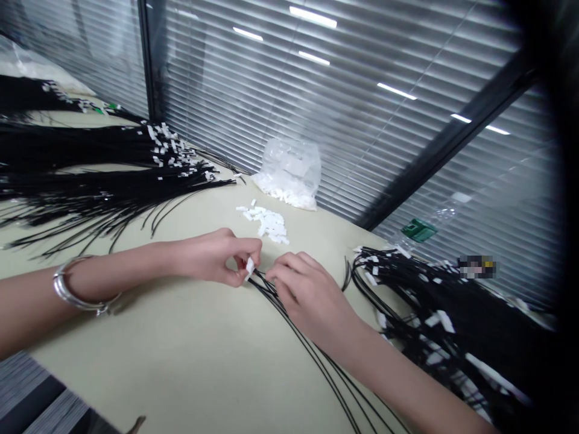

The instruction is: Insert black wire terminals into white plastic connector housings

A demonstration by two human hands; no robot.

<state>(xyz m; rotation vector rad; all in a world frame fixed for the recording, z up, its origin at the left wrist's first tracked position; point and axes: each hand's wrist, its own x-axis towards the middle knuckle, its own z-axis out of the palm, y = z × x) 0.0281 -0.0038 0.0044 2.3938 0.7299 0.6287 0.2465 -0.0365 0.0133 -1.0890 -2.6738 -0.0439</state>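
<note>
My left hand (215, 256) pinches a small white plastic connector (249, 267) between thumb and forefinger. Several thin black wires (312, 355) run from beside the connector down to the lower right. Just right of the connector, my right hand (312, 292) is closed with its fingertips at the ends of these wires. Whether a wire end sits inside the connector is too small to tell. Behind both hands, a pile of loose white connectors (269, 226) lies on the cream table (181, 349).
A clear plastic bag (292, 172) of white pieces stands by the window blinds. Bundles of black wires with white ends (90, 144) cover the left. More bundled wires (452, 313) lie at right, beside a bottle with a green label (418, 230).
</note>
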